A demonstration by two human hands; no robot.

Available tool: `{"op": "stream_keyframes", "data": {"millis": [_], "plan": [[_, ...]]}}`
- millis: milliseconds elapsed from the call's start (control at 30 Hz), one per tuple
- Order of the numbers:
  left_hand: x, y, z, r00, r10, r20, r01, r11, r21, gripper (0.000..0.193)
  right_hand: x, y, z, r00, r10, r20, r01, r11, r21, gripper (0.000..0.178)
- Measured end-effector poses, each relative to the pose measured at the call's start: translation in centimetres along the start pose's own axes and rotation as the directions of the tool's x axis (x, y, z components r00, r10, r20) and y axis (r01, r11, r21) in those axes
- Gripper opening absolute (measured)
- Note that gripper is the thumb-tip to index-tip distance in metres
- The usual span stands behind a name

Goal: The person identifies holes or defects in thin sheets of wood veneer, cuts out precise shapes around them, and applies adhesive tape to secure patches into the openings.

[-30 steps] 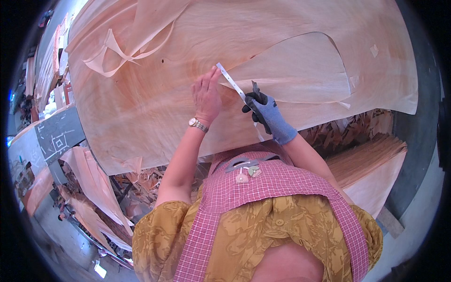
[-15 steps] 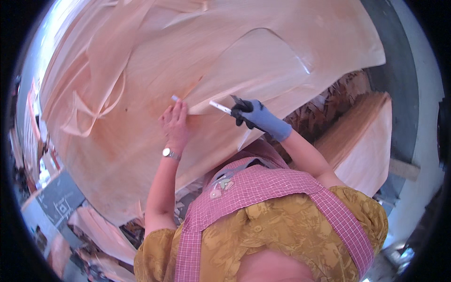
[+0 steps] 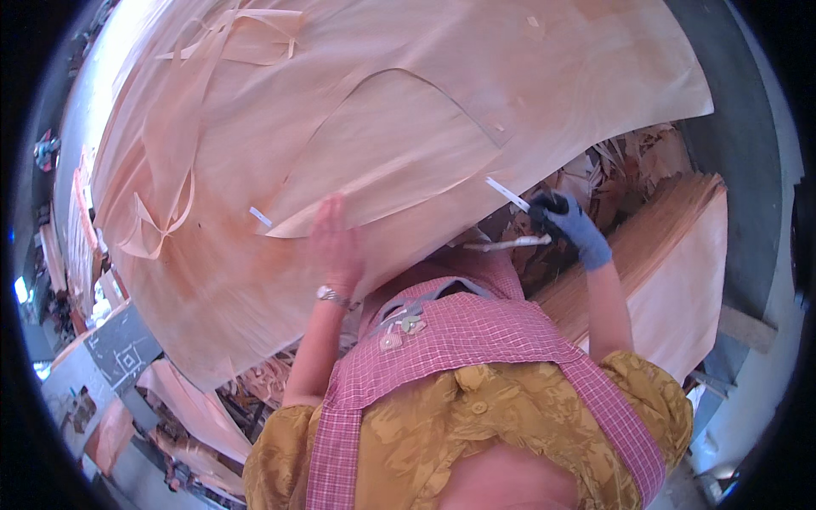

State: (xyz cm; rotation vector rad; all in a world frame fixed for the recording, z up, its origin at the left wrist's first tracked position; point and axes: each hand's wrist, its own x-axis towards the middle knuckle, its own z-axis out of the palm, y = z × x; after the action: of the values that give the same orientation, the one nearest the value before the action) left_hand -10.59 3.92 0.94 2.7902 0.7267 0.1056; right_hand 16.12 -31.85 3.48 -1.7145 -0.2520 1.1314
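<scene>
The left hand (image 3: 337, 246) was laid flat and unclenched over the veneer sheet (image 3: 552, 76), presumably to steady it. White tape (image 3: 507, 194) was gripped by the gloved right hand (image 3: 568, 223) at the sheet's near edge.

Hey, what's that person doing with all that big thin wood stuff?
A person has their bare left hand flat, over or on a big thin wood-like sheet. A short white piece lies on the sheet, left of that hand. Their gloved right hand is out past the sheet's near edge, with a longer white strip in its grip. Below the sheet's edge are loose scraps, and a layered stack sits on the right.
</scene>
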Motion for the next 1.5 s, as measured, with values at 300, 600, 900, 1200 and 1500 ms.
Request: {"op": "stream_keyframes", "data": {"millis": [300, 600, 900, 1200, 1500], "plan": [[6.2, 20.7, 5.5, 0.982, 0.187, 0.029, -0.180, 0.969, -0.170, 0.074, 14.1, -9.5, -7.0, 0.925, 0.105, 0.366, 0.107, 0.851, -0.515, 0.026], [8.6, 24.8, 10.0, 0.996, 0.083, 0.032, -0.082, 0.996, -0.037, 0.092, 16.7, -6.6, -7.8, 0.934, 0.058, 0.353, 0.131, 0.863, -0.488, 0.028], [9.0, 24.9, 10.1, 0.995, 0.086, 0.043, -0.085, 0.996, -0.006, 0.096, 17.2, -5.9, -7.4, 0.946, 0.024, 0.324, 0.119, 0.902, -0.415, 0.025], [10.5, 25.5, 10.4, 0.983, 0.171, 0.058, -0.174, 0.984, 0.044, 0.091, 14.7, -7.2, -7.7, 0.954, 0.107, 0.280, 0.012, 0.920, -0.392, 0.025], [9.1, 24.1, 8.8, 0.984, 0.176, 0.036, -0.170, 0.977, -0.132, 0.084, 4.0, -1.0, -7.5, 0.985, -0.006, 0.172, 0.043, 0.977, -0.209, 0.030]]}}
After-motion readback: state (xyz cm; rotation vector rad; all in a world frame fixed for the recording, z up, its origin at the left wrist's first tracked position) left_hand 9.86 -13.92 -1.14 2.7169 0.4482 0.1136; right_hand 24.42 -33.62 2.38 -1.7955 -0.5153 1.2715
